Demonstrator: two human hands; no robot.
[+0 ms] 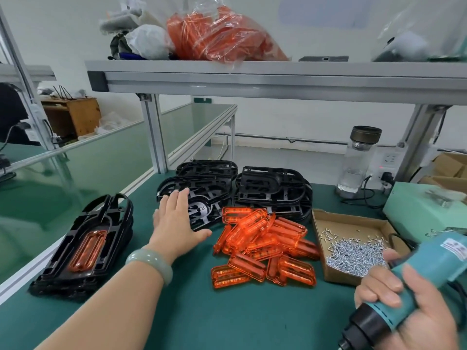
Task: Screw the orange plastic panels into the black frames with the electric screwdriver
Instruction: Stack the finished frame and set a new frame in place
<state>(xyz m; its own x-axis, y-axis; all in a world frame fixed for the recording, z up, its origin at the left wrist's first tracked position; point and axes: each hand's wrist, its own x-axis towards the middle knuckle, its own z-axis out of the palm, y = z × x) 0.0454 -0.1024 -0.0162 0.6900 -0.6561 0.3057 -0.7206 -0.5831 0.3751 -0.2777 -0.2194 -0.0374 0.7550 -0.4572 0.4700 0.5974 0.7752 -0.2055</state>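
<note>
Head view: we record the left hand [177, 224] spread flat and empty at the black frames [202, 184] beside the orange panels [262, 246] heaped on the bench [227, 317], right hand [414, 317] gripping the electric screwdriver [434, 260].

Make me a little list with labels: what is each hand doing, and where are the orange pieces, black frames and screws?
left hand: open, reaching over a black frame
right hand: grips the electric screwdriver
orange panels: loose pile mid-table
black frames: stacks at the back
left stack: top frame has an orange panel in it
screws: in the cardboard box, right of the pile
</note>
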